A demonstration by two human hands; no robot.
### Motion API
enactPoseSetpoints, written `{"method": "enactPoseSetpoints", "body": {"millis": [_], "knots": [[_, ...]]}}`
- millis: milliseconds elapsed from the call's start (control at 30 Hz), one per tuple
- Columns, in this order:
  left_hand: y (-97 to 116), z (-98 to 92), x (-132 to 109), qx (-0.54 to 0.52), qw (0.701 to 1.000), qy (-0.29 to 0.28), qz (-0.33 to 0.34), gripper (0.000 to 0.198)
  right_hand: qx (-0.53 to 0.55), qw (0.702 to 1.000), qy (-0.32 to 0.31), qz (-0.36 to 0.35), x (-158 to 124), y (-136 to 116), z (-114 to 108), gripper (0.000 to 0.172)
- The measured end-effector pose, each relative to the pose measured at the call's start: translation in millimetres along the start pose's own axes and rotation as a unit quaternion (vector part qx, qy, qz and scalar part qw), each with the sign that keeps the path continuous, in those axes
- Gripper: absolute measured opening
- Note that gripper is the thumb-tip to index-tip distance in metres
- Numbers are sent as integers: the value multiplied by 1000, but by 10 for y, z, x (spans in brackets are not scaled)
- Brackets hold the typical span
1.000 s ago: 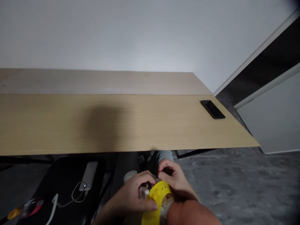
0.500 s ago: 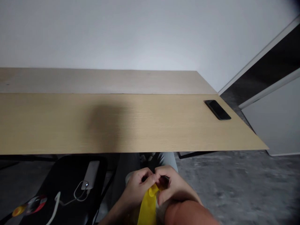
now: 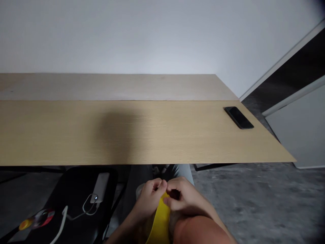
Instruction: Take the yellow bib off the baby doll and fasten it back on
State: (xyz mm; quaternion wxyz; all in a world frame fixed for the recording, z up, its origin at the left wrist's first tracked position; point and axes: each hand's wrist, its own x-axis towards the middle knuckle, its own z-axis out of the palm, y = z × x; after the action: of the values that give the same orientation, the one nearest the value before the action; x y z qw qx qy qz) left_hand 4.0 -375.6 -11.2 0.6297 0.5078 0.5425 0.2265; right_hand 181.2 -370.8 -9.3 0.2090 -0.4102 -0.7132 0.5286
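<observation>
Below the table's front edge, over my lap, both hands meet with their fingertips close together. My left hand (image 3: 150,198) is closed, with thumb and fingers pinched at the top of a yellow flexible strip (image 3: 160,222). From the right, my right hand (image 3: 181,195) curls its fingers and thumb in a pinch at the same top end. The strip hangs down between my forearms and runs out of the frame. A smooth, rounded orange-brown shape (image 3: 203,230) covers part of my right forearm; its kind is unclear.
A wooden table (image 3: 165,132) spans the view ahead, with a black phone (image 3: 239,118) near its right end. To the left, a black chair seat (image 3: 76,189) holds a white power bank (image 3: 101,186), a white cable (image 3: 61,225) and a yellow-and-red item (image 3: 42,219).
My hands have shifted slightly up, still pinched together. The yellow strip looks smoother and straighter at its top. The view has moved a little.
</observation>
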Motion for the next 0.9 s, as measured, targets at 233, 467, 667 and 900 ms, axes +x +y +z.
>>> {"method": "enactPoseSetpoints", "body": {"millis": [233,467,667,900], "knots": [[135,-263,-72,47,988,-145,29,22,-19,1000,3,-23,-45,133,27,26],[92,-292,-79,35,988,-149,17,21,34,999,37,-16,-36,50,36,8],[-12,-192,-60,3,993,-108,47,19,51,998,15,-22,-57,65,24,16],[-87,-151,-57,-9,992,-99,77,26,72,997,-27,-6,-41,73,-12,37]]}}
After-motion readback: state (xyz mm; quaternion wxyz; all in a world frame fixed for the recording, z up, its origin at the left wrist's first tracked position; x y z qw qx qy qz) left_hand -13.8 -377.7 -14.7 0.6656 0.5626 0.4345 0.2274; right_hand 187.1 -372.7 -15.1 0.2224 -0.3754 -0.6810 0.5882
